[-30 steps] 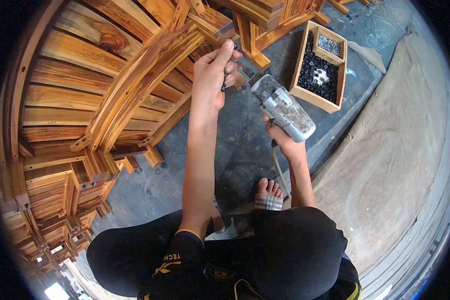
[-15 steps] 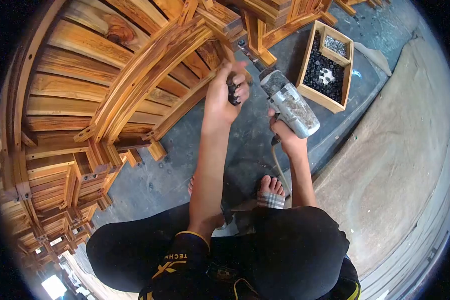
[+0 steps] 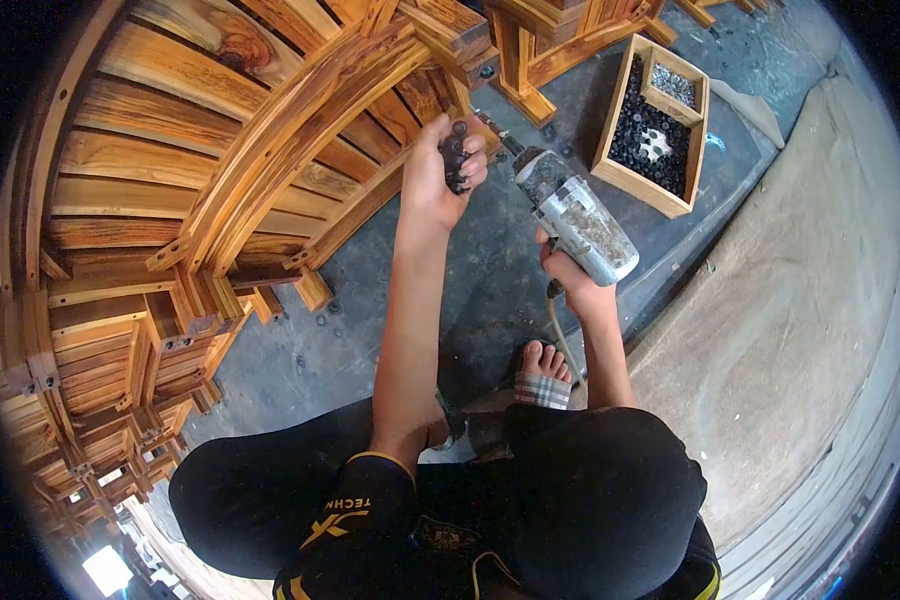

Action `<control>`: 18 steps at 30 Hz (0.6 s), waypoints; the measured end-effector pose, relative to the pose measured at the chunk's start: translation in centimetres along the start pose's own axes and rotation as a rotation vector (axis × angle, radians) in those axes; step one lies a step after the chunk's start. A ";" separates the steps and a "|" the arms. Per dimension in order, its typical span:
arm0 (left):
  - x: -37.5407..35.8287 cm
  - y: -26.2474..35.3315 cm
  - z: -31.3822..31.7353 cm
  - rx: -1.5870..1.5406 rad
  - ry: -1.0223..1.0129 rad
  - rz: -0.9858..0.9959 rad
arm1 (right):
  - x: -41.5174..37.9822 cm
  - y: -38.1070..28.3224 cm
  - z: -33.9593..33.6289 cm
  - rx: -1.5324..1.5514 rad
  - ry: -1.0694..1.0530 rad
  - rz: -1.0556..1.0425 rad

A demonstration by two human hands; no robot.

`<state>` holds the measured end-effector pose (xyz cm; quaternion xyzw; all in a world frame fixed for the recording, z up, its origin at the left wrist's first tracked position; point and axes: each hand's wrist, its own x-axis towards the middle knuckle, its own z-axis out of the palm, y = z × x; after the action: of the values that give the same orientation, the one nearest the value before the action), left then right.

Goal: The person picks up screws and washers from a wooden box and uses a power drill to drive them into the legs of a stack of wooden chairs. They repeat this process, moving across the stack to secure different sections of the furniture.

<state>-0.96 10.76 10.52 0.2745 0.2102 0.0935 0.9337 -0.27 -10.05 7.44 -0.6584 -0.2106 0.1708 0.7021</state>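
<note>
My left hand [image 3: 438, 172] is closed round several small black pieces [image 3: 456, 158], which show between its fingers. It is close to the end of a wooden frame [image 3: 460, 90]. My right hand [image 3: 577, 283] grips the handle of a worn silver power driver [image 3: 582, 220]. The driver's bit points up and left at the frame's edge, near my left fingertips; whether it touches the wood I cannot tell. A cord hangs below the driver's handle.
Slatted wooden furniture [image 3: 130, 150] fills the left side. A wooden box [image 3: 647, 186] at the upper right holds black pieces, with small metal parts in its inner compartment. A brown sheet [image 3: 760, 330] covers the floor at the right. My foot [image 3: 544, 366] shows below.
My left hand has moved slightly left and its black pieces show more clearly. The driver has shifted slightly down and left.
</note>
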 end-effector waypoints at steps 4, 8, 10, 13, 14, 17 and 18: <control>-0.2 0.5 0.9 0.022 0.022 0.029 | -0.3 -0.3 -0.4 -0.142 -0.001 -0.010; -0.2 0.7 1.2 0.071 0.030 0.025 | -0.5 -0.3 -0.5 -0.328 -0.003 -0.158; -0.3 0.9 1.5 0.039 0.036 0.021 | -0.6 -0.4 -0.5 -0.339 0.006 -0.194; -0.7 1.2 1.8 0.068 -0.015 0.009 | -0.7 -0.3 -0.4 -0.408 0.025 -0.192; -0.7 1.3 1.8 0.069 -0.017 0.008 | -0.5 -0.4 -0.4 -0.379 0.026 -0.201; -1.0 1.4 2.2 0.091 -0.067 0.001 | -0.4 -1.0 -0.2 -0.340 0.035 -0.224; -1.0 1.4 2.3 0.137 -0.059 0.031 | -0.4 -1.3 -0.1 -0.332 0.041 -0.236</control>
<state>-0.92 10.52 13.38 0.3439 0.1840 0.0853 0.9169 -0.57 -10.45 8.74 -0.7391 -0.2972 0.0369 0.6033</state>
